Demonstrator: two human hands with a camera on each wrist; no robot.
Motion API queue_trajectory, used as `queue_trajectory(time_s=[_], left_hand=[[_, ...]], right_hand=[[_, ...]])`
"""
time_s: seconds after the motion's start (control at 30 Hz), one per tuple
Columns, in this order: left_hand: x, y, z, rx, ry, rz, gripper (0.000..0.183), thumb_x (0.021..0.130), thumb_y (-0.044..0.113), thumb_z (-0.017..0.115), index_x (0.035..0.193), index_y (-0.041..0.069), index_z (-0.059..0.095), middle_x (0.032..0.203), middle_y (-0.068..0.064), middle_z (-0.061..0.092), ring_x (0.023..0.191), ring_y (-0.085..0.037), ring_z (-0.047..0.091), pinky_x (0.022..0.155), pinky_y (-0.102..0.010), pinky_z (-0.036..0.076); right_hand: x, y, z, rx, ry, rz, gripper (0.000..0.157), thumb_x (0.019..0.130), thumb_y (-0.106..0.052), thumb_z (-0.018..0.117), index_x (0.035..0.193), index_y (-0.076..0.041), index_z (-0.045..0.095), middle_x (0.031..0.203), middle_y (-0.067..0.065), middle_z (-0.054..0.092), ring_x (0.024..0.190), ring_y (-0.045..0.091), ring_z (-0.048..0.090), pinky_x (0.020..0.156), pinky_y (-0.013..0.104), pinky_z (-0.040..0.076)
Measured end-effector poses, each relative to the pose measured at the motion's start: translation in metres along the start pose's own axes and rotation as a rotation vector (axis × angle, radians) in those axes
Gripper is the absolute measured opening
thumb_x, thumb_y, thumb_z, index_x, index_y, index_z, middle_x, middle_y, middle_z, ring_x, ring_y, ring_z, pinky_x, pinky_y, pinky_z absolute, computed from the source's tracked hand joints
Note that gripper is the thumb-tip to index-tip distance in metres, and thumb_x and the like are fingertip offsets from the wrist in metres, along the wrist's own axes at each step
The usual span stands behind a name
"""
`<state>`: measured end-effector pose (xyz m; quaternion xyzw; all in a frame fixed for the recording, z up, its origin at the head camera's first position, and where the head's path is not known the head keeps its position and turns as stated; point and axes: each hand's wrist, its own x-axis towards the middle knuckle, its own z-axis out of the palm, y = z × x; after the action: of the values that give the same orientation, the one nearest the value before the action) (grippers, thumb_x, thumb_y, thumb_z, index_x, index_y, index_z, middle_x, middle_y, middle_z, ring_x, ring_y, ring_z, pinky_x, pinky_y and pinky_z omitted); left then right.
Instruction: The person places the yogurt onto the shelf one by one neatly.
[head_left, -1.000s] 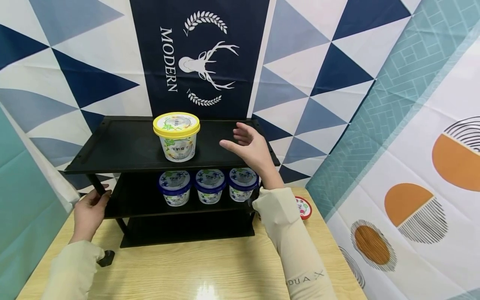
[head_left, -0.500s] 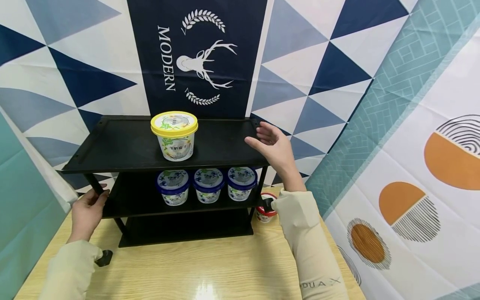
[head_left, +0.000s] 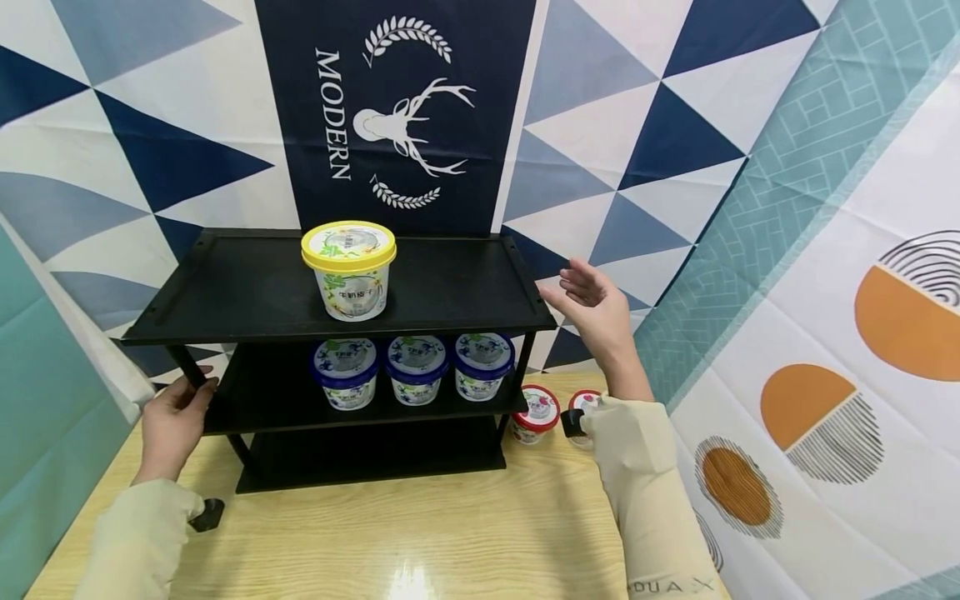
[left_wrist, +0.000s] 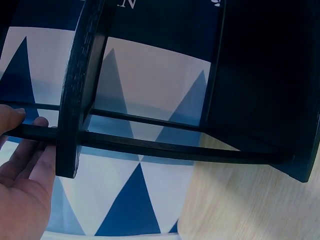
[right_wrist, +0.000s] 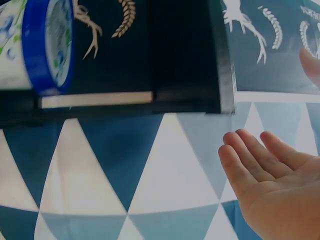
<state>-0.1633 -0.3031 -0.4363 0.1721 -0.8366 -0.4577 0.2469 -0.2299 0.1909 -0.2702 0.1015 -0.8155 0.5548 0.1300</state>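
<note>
A black three-tier shelf rack [head_left: 457, 287] stands on the table. My left hand [head_left: 171, 423] grips the rack's left front post [head_left: 184, 364]; in the left wrist view the thumb lies above the post [left_wrist: 37, 132] and the fingers below it. To the right of the top tier my right hand [head_left: 596, 312] is raised in the air, fingers extended, holding nothing. A white tub with a yellow lid [head_left: 351, 279] sits on the top tier. Three blue-lidded tubs [head_left: 417, 371] line the middle tier. One of them, a blue-lidded tub [right_wrist: 50, 47], shows in the right wrist view.
Two red-lidded tubs stand on the wooden table [head_left: 337, 533] right of the rack: one red-lidded tub [head_left: 537, 410] beside the post, another red-lidded tub [head_left: 585, 402] partly behind my right wrist. Patterned cloth walls [head_left: 630, 133] close in the back and sides.
My right hand has moved right, from above the top tier to beyond its right edge, uncovering the red-lidded tubs. The left hand keeps its hold on the post.
</note>
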Motion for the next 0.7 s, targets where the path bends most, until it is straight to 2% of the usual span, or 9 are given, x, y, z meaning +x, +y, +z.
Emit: queue_trajectory(time_s=[0.43,0.7], left_hand=[[0.001,-0.001,0.0,0.005,-0.001,-0.002,0.028,0.094,0.027,0.054,0.114,0.009,0.065,0.069,0.04,0.045,0.066,0.017,0.045,0.059,-0.009,0.036],[0.001,-0.001,0.001,0.012,-0.003,-0.005,0.031,0.095,0.027,0.053,0.116,0.007,0.064,0.071,0.042,0.044,0.067,0.019,0.044,0.059,-0.008,0.036]], right_hand=[[-0.008,0.04,-0.012,-0.023,0.029,0.114,0.074,0.083,-0.04,0.069,0.143,-0.011,0.037,0.139,0.01,0.048,0.127,0.025,0.047,0.107,0.038,0.036],[-0.021,0.075,-0.018,-0.038,0.036,0.188,0.077,0.084,-0.042,0.068,0.146,-0.016,0.032,0.142,0.009,0.044,0.13,0.024,0.044,0.107,0.04,0.035]])
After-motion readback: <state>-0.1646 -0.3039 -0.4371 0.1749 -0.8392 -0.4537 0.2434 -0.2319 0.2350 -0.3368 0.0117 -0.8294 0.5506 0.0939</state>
